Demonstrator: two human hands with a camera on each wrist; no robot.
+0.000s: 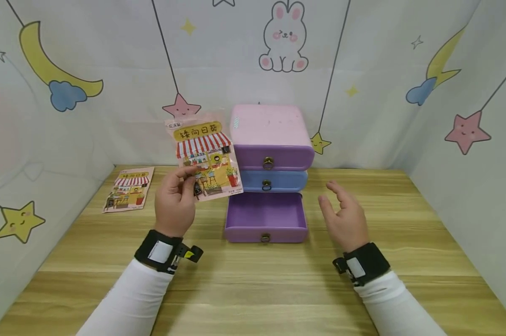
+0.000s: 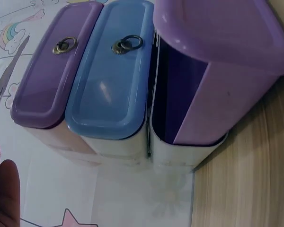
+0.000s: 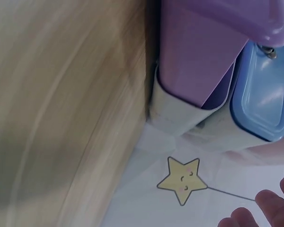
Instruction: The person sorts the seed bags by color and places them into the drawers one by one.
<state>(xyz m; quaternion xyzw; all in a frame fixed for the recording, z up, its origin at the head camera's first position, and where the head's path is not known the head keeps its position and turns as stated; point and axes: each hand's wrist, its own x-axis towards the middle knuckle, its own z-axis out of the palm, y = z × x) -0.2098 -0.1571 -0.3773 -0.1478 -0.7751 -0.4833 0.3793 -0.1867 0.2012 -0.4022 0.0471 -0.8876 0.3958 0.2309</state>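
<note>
My left hand (image 1: 174, 205) pinches a seed packet (image 1: 211, 158) by its lower left side, between thumb and fingers. The packet is pink, with a striped shop awning, and is held up with its printed face toward me. It overlaps the left side of a small drawer cabinet (image 1: 271, 123) in the head view. The bottom purple drawer (image 1: 249, 234) is pulled out, and its bare inside shows. Right of the cabinet, my right hand (image 1: 346, 221) is raised with nothing in it, thumb and fingers apart. Its fingertips (image 3: 274, 208) show at the lower corner of the right wrist view.
A similar packet (image 1: 129, 190) lies flat at the back left of the wooden table (image 1: 253, 289). The blue middle drawer (image 1: 286, 181) and purple top drawer (image 1: 295, 157) are closed, each with a ring pull. A printed cloth (image 1: 375, 126) hangs behind and at both sides.
</note>
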